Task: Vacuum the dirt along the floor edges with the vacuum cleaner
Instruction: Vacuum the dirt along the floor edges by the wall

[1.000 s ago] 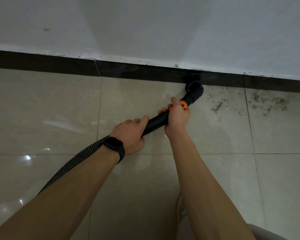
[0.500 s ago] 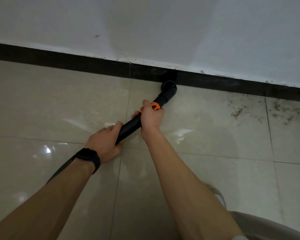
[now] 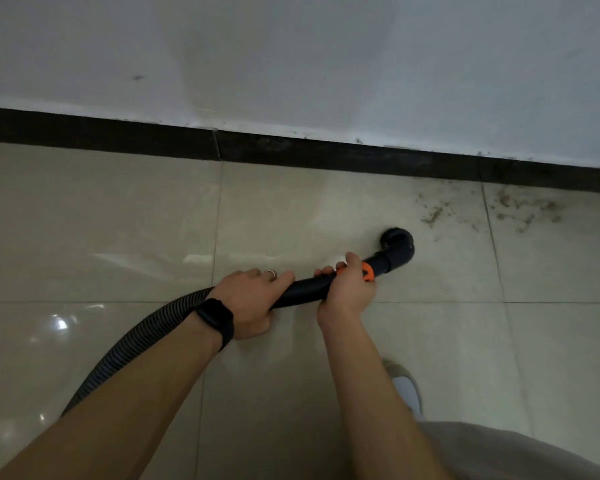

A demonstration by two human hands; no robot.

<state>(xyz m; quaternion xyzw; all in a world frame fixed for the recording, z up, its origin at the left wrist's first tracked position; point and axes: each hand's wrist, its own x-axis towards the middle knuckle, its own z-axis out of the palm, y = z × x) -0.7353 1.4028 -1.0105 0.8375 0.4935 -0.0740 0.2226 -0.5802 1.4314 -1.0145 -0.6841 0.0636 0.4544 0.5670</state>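
Nozzle (image 3: 397, 242) now drawn back from the baseboard (image 3: 326, 157), with left hand (image 3: 253, 303) and right hand (image 3: 347, 289) both curled round the wand (image 3: 305, 289).

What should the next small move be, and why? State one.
Probably slide the black elbow-shaped vacuum nozzle rightward and toward the black skirting board: scattered brown dirt lies just beyond it there, and the left hand and right hand both grip the black wand.
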